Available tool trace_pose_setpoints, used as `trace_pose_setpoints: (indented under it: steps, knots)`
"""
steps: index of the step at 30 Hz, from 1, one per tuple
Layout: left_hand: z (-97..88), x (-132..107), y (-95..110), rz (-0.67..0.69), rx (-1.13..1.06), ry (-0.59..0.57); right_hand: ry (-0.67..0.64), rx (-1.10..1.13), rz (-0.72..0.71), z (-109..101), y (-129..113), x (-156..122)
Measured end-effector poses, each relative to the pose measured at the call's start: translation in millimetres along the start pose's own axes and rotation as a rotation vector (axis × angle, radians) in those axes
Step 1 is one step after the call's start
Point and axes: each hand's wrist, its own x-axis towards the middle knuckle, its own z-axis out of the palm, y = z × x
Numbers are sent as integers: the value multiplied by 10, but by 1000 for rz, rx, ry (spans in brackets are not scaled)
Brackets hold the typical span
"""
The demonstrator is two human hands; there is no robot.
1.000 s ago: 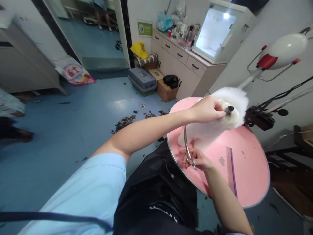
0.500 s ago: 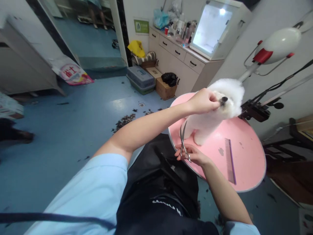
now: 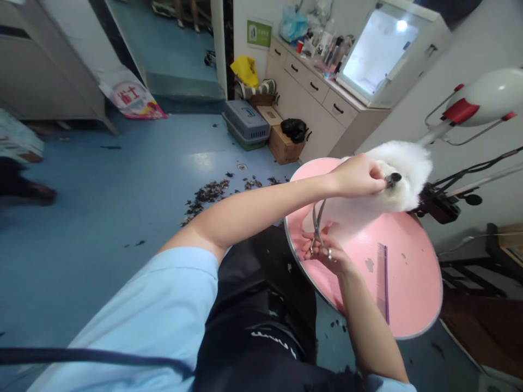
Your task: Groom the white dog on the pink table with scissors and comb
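Observation:
A fluffy white dog (image 3: 411,163) stands on a round pink grooming table (image 3: 412,294), its dark nose facing me. My left hand (image 3: 359,175) is closed at the side of its muzzle, thumb and fingers pinched on the fur there. Lower down, near the table's left rim, my right hand (image 3: 327,253) holds curved scissors (image 3: 317,220) by the finger rings. Their blades point up, slightly parted, beside the dog's body and below my left forearm. A purple-backed comb (image 3: 386,286) lies on the tabletop to the right of my right hand.
A dryer with a white head (image 3: 490,98) and a black clamp on an arm (image 3: 441,202) stand behind the dog. Dark hair clippings (image 3: 208,193) litter the blue floor. Beyond are a pet carrier (image 3: 246,124), a cardboard box (image 3: 285,146) and a drawer cabinet (image 3: 304,87).
The view has shifted, so the scene sits differently in the frame. My left hand keeps its pinch at the muzzle. My right hand has turned slightly with the scissors, whose blades now lean right.

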Motion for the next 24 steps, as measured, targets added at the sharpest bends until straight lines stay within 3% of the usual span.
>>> trace_pose_setpoints:
  steps: [24]
  knots:
    - [23, -2, -4, 48, -28, 11, 54, -48, 64, -35, 249, 30]
